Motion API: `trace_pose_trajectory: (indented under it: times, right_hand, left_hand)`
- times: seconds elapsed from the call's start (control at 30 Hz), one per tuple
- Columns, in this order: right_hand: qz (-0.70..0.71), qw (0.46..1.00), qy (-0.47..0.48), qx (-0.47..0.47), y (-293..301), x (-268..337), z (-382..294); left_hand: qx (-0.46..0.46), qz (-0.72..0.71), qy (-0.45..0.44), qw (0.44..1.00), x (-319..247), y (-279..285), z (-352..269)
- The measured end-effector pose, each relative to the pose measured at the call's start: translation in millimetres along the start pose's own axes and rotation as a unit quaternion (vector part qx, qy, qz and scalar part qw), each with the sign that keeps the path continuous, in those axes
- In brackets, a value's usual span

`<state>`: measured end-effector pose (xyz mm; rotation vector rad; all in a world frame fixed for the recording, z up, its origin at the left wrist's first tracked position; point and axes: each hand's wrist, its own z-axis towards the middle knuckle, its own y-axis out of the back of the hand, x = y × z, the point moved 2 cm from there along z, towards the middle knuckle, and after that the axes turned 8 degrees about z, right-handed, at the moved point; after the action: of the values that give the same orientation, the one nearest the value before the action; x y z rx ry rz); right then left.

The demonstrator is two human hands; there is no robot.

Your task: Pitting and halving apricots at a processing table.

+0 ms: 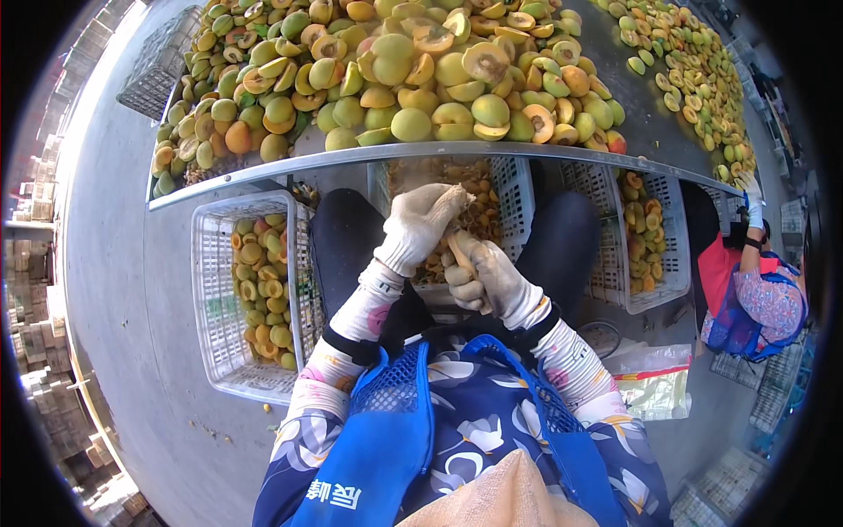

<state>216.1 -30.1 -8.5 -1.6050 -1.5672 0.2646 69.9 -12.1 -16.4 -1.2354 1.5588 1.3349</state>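
My left hand (419,224), in a whitish knit glove, is closed with its thumb and fingertips around something mostly hidden, perhaps a piece of fruit. My right hand (484,273), in a soiled glove, grips a wooden handle (461,253) whose upper end meets the left fingers; the tool's tip is hidden. Both hands are over a plastic crate (514,197) between my knees, which holds small orange-brown fruit pieces (484,217). Beyond them, halved and whole yellow-green fruits, apparently peaches or apricots (411,124), are heaped on a metal-edged table (369,153).
A white crate of fruit halves (267,290) stands at the left, another crate (665,290) at the right. A grey crate (155,69) is at the upper left. A plastic sack (658,388) lies on the floor. A co-worker (767,296) sits at the far right.
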Motion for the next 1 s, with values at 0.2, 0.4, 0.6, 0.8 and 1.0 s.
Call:
trace_pose_trajectory:
  times: [0.2,0.4,0.6,0.8,1.0]
  right_hand:
    - [-0.018,0.998,-0.049,-0.017,-1.9,2.2,-2.6]
    - [-0.11,0.991,-0.072,-0.034,-1.4,11.3,0.5]
    - [-0.031,0.997,-0.073,0.011,6.9,3.2,6.9]
    - [-0.074,0.991,-0.109,0.009,8.5,8.4,9.5]
    - [0.011,0.993,-0.053,0.108,0.7,-3.7,14.4]
  left_hand:
    - [0.108,0.042,0.05,0.992,-9.3,6.9,5.0]
    - [0.054,0.089,0.003,0.995,0.6,0.1,6.0]
    - [0.137,-0.105,0.034,0.984,15.4,6.4,18.8]
    - [0.138,-0.129,0.009,0.982,11.5,12.3,12.9]
    - [-0.009,-0.451,-0.008,0.893,18.5,-4.0,7.8]
